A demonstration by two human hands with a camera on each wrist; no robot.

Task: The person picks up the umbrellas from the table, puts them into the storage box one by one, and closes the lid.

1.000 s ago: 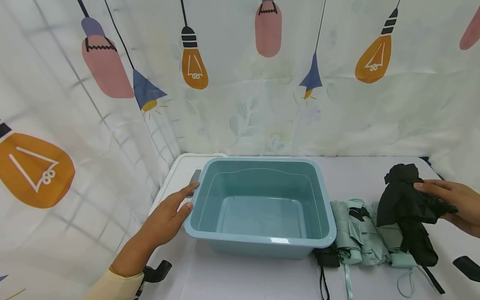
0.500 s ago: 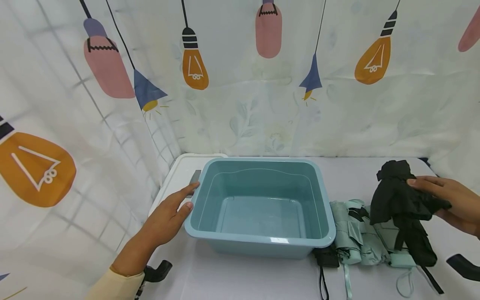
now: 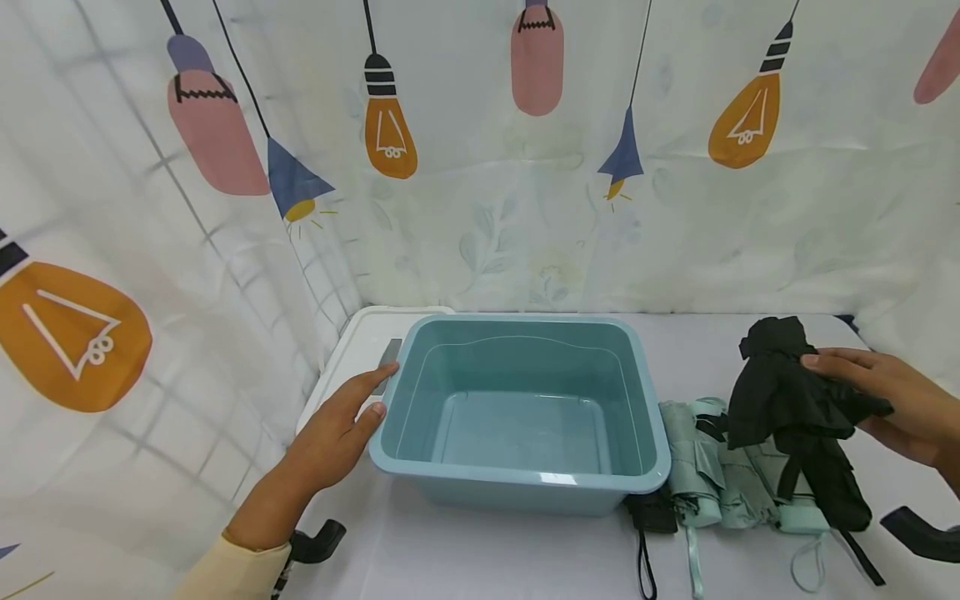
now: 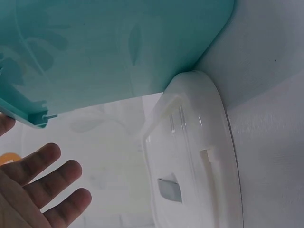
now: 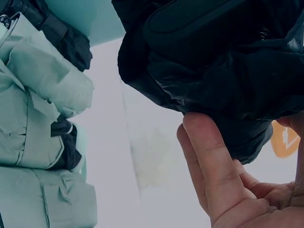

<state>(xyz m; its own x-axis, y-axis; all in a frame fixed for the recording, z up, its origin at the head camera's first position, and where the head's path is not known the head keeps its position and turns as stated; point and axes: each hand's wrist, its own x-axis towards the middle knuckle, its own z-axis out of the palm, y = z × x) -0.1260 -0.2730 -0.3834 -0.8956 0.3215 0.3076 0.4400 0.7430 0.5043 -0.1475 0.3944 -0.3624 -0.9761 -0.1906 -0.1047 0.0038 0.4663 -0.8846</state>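
Observation:
My right hand (image 3: 900,404) pinches a folded black umbrella (image 3: 772,396) by its loose fabric, thumb on top, above the right part of the table. In the right wrist view, the umbrella's dark handle end (image 5: 190,23) shows among the folds. A slim black part with a strap (image 3: 836,492) lies below it in the head view. My left hand (image 3: 330,442) rests at the left rim of a blue plastic basin (image 3: 487,473), its fingers fairly straight. From the left wrist, one fingertip meets the rim while the other fingers (image 4: 61,178) stand apart from it.
Several mint-green folded umbrellas (image 3: 690,467) lie side by side right of the basin, partly behind the black one. Another black umbrella (image 3: 652,512) pokes out at the basin's front right corner. A white lidded box (image 4: 190,156) stands left of the basin. A patterned curtain (image 3: 480,208) hangs behind.
My right hand has moved a little left and up with the black umbrella, now overlapping more of the mint-green umbrellas. The left hand and basin have stayed put.

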